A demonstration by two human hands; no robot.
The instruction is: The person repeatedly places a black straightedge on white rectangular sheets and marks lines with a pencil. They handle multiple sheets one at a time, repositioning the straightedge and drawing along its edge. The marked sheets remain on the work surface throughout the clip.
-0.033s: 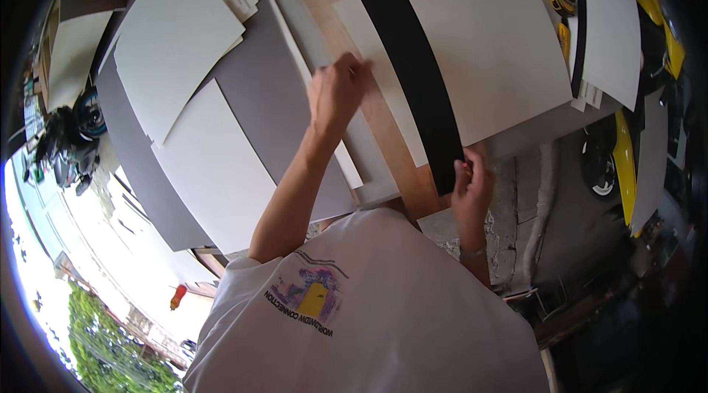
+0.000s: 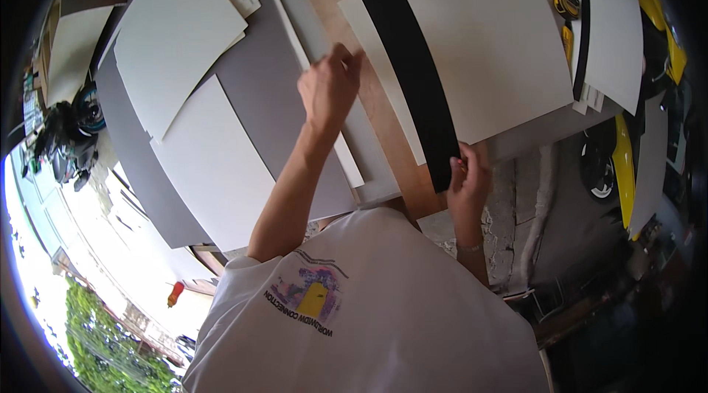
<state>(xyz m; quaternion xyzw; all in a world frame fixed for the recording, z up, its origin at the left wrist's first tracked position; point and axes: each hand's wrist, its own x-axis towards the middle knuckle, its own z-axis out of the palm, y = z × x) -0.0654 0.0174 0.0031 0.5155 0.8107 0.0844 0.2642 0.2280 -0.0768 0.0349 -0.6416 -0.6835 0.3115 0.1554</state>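
Note:
A long black strip runs across a white sheet, its near end reaching over a brown wooden board. At that near end, my right hand is closed, with thumb and fingertips at the strip's right edge. My left hand hovers left of the strip, above the board's left side. Its fingers are curled together, and whatever they may hold is too small or hidden to make out. Beneath my left wrist lies a narrow pale strip.
White sheets lie on the grey surface at left. A yellow-black tape measure and a yellow-handled tool rest at right, near another white sheet. A motorcycle stands far left; yellow bodywork is right.
My left hand has shifted slightly left, away from the black strip. My right fingers have moved a little at the strip's edge; a small red-yellow spot beside them no longer shows.

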